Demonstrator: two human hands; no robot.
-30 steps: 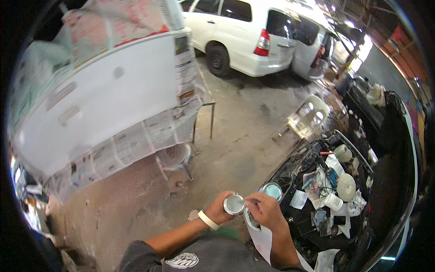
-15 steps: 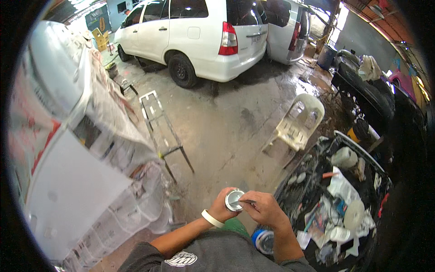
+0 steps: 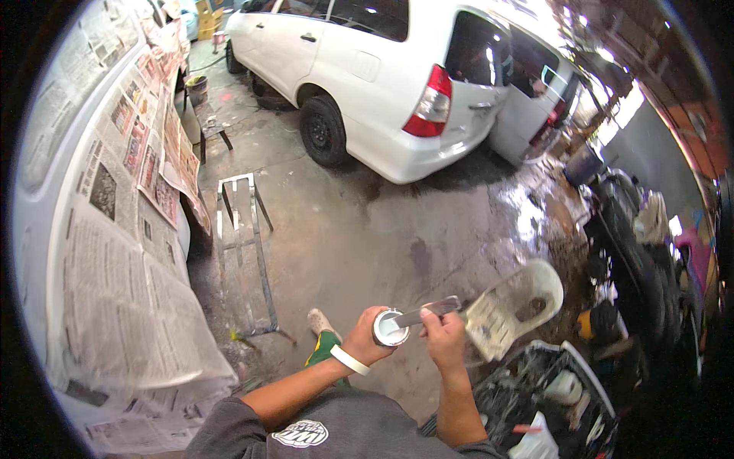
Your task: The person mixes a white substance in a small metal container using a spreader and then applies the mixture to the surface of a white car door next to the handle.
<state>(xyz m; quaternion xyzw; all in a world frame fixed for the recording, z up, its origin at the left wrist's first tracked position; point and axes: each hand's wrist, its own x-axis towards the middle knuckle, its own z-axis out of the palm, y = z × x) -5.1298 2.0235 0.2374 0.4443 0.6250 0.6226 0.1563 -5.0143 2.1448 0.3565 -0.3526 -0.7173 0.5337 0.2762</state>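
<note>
My left hand [image 3: 365, 340], with a pale band on the wrist, is wrapped round a small metal can [image 3: 382, 336] of white liquid, held upright in front of my body. A flat grey metal strip [image 3: 424, 310] reaches into the can's mouth from the right. My right hand [image 3: 443, 336] pinches this strip just beside the can, its thumb along it. The lower end of the strip is hidden in the liquid.
A newspaper-masked panel [image 3: 130, 229] lines the left. Ahead stand a metal stand [image 3: 267, 291] and a white van [image 3: 367, 99]. To the right are a plastic chair [image 3: 527, 306], a cluttered black tray-like surface [image 3: 577, 371] and dark piled parts [image 3: 627, 229].
My view has swung toward the van and the masked panel, with more floor ahead showing. The strip now rises higher out of the can, and my right hand sits farther right of the can.
</note>
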